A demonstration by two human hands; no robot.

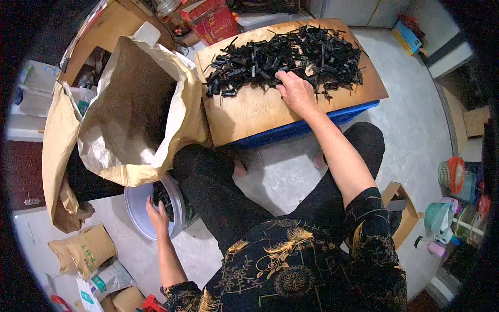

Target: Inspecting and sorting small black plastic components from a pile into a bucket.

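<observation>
Where right hand [297, 92] meets black pieces [254, 65], fingertips half-hidden, grip unclear, left hand [158, 217] spread, nothing visibly held.

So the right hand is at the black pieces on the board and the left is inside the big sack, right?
No: the head view shows the left hand at the white bucket, not the sack. The right hand is at the black pieces on the board.

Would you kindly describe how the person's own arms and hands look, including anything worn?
The left hand and right hand wear no gloves, and both forearms are bare. The left sleeve and right sleeve, ending around the elbows, are black with gold feather-like motifs, matching the shirt.
</observation>
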